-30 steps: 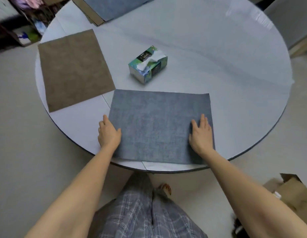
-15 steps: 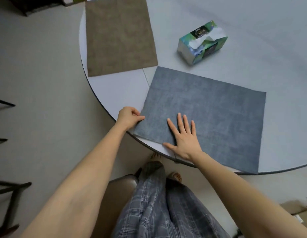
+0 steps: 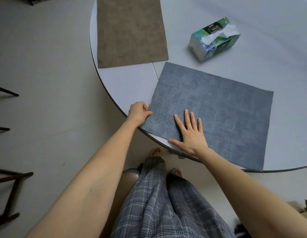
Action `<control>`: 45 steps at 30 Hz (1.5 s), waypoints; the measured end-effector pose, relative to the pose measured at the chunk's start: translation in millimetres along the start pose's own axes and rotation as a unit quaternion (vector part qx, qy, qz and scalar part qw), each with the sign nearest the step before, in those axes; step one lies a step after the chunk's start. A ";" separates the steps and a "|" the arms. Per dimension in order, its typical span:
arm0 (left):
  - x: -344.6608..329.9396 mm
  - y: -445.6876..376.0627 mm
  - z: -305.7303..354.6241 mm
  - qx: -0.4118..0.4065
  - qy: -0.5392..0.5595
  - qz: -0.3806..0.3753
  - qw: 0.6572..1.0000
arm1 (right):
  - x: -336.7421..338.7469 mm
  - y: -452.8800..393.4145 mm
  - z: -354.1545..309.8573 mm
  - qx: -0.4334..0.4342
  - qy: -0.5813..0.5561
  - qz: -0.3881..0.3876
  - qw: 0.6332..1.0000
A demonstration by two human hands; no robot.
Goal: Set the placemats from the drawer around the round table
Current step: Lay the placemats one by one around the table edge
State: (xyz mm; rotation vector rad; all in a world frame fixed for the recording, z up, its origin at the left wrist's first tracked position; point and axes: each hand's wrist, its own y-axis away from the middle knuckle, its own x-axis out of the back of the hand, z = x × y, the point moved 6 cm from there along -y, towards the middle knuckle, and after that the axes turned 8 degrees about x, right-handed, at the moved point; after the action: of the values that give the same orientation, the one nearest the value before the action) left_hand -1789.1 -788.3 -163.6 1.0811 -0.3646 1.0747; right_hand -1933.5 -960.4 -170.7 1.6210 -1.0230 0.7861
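Change since earlier frame: right hand [image 3: 190, 133] shifted from the mat's right side to its near-left part; left hand [image 3: 138, 112] gone from lying flat to gripping the left edge; mat now skewed to the table rim.
Blue-grey placemat [image 3: 218, 110]: flat on the round table [image 3: 278, 48], nearest the body, angled; near-left corner pokes just past the rim; near-right corner reaches the rim.
Placemat vs. hands: left short edge meets the left hand; near-left area lies under the right hand; the rest extends right and away from both.
Left hand: fingers curled, thumb on top, pinching the left edge at the table rim.
Right hand: spread flat, fingers straight, palm pressing on the mat; thumb lies along the near edge, touching bare table.
Brown placemat [image 3: 130, 30]: flat on the table, far left, apart from the blue-grey one, a strip of bare table between.
Tissue box [image 3: 213, 40]: on the table beyond the blue-grey mat, near its far edge, not touching; tissue protrudes on top.
Floor [image 3: 46, 66]: dark chair legs [image 3: 6, 176] at left.
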 end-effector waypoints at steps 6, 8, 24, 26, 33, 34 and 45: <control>1.4 -3.4 -0.9 -0.005 0.031 0.005 0.999 | -0.3 -1.8 1.1 -0.005 -0.006 0.000 1.000; 2.6 -4.0 -0.6 -0.004 0.034 0.008 0.999 | -1.8 -2.4 2.2 -0.006 -0.007 0.002 1.000; 0.9 -5.9 -2.0 -0.004 0.016 -0.012 1.000 | -3.1 -1.6 3.7 0.001 -0.002 0.010 1.000; 0.1 -7.6 -2.1 0.000 0.014 -0.010 1.000 | -2.0 -1.4 4.2 0.001 -0.010 0.018 1.000; 0.5 -11.9 1.4 0.006 0.007 -0.021 1.000 | -2.6 -5.0 8.3 0.006 -0.016 0.027 1.000; 0.6 -12.4 2.6 0.009 -0.002 -0.028 1.000 | -2.4 -5.4 8.5 0.006 -0.015 0.027 1.000; 4.8 -11.2 3.6 0.014 -0.025 -0.044 0.999 | -2.3 -11.6 2.6 0.011 -0.002 0.026 1.000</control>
State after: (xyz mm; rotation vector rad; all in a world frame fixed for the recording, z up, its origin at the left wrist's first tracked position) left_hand -1776.4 -789.5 -164.5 1.1394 -0.3400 0.9791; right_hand -1924.0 -961.0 -178.2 1.6211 -1.0666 0.8327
